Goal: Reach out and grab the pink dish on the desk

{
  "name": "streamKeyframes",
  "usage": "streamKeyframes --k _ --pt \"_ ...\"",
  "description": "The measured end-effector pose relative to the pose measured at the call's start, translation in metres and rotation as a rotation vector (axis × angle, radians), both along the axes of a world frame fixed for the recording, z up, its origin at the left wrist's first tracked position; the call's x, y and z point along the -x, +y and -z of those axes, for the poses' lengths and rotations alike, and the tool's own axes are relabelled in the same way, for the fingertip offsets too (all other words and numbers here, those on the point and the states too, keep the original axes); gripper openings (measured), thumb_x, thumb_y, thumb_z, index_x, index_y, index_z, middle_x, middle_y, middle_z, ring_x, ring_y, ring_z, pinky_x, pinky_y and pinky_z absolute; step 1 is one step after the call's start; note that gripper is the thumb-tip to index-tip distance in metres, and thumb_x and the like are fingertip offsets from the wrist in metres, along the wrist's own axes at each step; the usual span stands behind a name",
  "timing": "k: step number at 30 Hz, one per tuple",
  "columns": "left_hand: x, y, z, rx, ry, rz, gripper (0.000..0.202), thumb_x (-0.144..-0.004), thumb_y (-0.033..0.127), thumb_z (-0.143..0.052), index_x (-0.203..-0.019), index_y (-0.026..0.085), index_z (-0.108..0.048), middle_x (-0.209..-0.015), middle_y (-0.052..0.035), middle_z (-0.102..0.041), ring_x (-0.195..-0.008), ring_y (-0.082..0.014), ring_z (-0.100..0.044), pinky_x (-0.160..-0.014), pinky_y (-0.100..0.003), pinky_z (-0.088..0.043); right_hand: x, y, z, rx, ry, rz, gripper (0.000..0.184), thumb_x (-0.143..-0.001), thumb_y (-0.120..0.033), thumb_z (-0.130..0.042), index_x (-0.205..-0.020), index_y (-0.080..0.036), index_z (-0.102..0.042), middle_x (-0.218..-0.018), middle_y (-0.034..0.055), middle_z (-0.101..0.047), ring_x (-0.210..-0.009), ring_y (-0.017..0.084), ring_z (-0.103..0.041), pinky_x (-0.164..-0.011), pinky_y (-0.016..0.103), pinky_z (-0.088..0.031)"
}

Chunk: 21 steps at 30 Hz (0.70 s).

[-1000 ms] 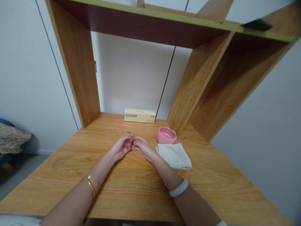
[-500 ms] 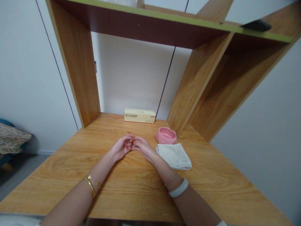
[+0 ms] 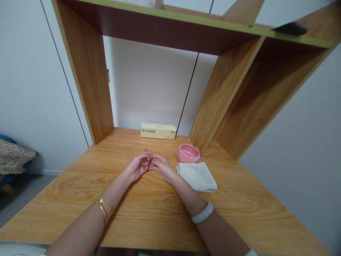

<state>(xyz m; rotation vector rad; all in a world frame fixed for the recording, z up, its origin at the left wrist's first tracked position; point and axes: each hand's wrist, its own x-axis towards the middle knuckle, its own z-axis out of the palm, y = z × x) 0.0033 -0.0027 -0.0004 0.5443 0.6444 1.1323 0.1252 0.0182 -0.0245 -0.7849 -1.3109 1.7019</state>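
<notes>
My left hand (image 3: 137, 166) rests on the wooden desk (image 3: 149, 213), loosely cupped with its palm turned inward. Against its fingertips lie those of my right hand (image 3: 161, 167), which is also relaxed and lightly curved. Nothing shows in either hand, though the overlapping fingers partly hide each other. Just right of my right hand is a folded grey cloth (image 3: 197, 177). Behind the cloth stands a pink angular bowl (image 3: 188, 153), which looks like an ashtray. A long cream cling-film box (image 3: 158, 131) stands farther back, beyond both hands.
Wooden side panels (image 3: 85, 71) and an upright divider (image 3: 226, 96) rise from the desk. An overhead shelf (image 3: 160, 26) spans them, with a dark object (image 3: 291, 29) on its right part. At far left, a patterned cloth (image 3: 16, 156) covers a blue seat.
</notes>
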Motion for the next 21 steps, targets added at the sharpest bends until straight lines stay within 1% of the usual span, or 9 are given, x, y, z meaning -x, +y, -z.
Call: streamKeyframes --k 16,21 --pt "-0.0001 -0.0004 0.0002 0.001 0.007 0.001 0.009 -0.07 0.007 -0.05 -0.076 0.012 -0.053 -0.054 0.0047 -0.046 -0.034 0.0003 -0.029 -0.032 -0.009 -0.026 0.0006 -0.0005 -0.0011 0.002 -0.002 0.009 0.015 -0.063 -0.02 -0.055 -0.078 -0.016 -0.054 -0.07 0.0008 -0.063 -0.062 0.011 -0.06 -0.063 0.026 -0.044" --pt "-0.0005 -0.0013 -0.0004 0.004 0.024 -0.002 0.009 -0.07 0.007 -0.049 -0.075 0.013 -0.053 -0.054 0.0048 -0.046 -0.034 0.0002 -0.029 -0.033 -0.01 -0.029 -0.0004 0.0009 0.001 -0.001 -0.002 -0.011 0.016 -0.063 -0.021 -0.056 -0.078 -0.016 -0.054 -0.068 0.0002 -0.063 -0.061 0.012 -0.06 -0.064 0.027 -0.045"
